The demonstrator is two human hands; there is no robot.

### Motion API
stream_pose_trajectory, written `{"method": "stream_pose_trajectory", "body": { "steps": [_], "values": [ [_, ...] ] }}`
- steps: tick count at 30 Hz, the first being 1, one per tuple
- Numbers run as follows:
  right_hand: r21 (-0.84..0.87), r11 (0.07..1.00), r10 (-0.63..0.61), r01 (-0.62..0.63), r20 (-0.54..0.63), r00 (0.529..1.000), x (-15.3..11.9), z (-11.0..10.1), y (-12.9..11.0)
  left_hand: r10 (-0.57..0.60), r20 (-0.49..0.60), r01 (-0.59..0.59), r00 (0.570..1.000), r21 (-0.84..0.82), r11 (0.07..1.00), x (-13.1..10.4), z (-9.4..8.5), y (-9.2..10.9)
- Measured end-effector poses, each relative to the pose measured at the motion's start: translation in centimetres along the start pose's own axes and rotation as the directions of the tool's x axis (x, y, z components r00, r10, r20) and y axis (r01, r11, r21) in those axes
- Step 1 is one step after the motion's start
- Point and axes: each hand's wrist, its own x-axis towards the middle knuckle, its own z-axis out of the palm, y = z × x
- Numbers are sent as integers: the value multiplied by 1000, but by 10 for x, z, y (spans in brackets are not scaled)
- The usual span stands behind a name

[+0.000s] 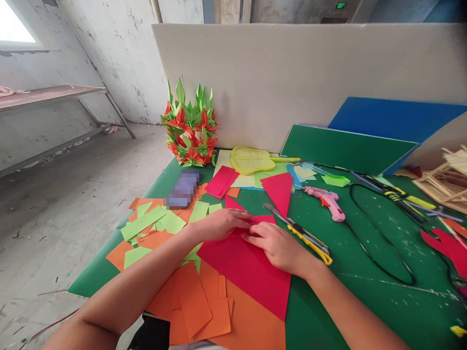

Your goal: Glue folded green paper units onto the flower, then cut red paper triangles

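A large red paper sheet [251, 272] lies in front of me over orange paper, its far part bent or folded under my hands. My left hand [226, 223] curls its fingers onto the sheet's far part. Close beside it, my right hand [274, 244] pinches the same paper with bent fingers. The fingertips nearly meet and hide the fold between them. Just right of the hands lies a yellow utility knife [310, 240] with its blade out. Beyond them are a folded red paper triangle [279, 189] and red paper pieces [222, 182].
Orange sheets [204, 311] and green paper pieces [146, 222] cover the table's left. A pink glue gun [328, 201] with a black cord lies right. Behind stand a blurred phone [184, 188], a paper-flower ornament [191, 129], a yellow fly swatter [251, 160] and a green board [343, 148].
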Motion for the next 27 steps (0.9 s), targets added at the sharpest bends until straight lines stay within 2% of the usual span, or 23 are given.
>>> {"method": "stream_pose_trajectory", "body": {
  "steps": [9, 16, 21, 27],
  "values": [
    [-39, 999, 36, -35, 49, 998, 15, 8, -17, -3, -3, 3, 1000, -31, 1000, 0, 2, -5],
    [-51, 996, 70, -67, 58, 996, 19, 8, -28, -41, -18, 40, 999, -43, 998, 1, 1, -1],
    [7, 995, 98, -99, 28, 995, 11, 4, -17, -44, 4, 44, 999, -27, 999, -1, 0, 3],
    [-45, 968, 249, -248, 22, 968, -15, -17, 9, -74, 5, 74, 997, -7, 997, -2, 1, 6]
  ]
}}
